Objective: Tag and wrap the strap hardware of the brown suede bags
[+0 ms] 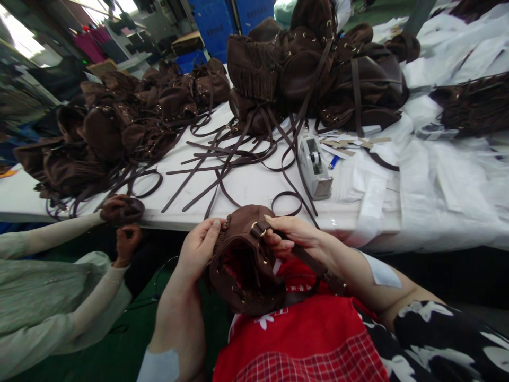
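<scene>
A dark brown bucket bag (246, 260) is held over my lap, its mouth tilted toward me and its red lining partly in sight. My left hand (201, 244) grips the bag's left side, thumb on the outside, by the fringe. On the other side, my right hand (292, 233) pinches the bag near a gold ring with a strap tab (259, 228). A brown strap (312, 262) with a buckle hangs below my right wrist. Some right fingertips are hidden behind the bag.
Brown bags (111, 122) are heaped at left, with another pile (302, 69) at the back. Loose straps (222, 156) cross the white table (178, 196). A tape dispenser (315, 168) stands before white plastic sleeves (449, 185). At left, a co-worker's hands (127, 239) work on a brown piece.
</scene>
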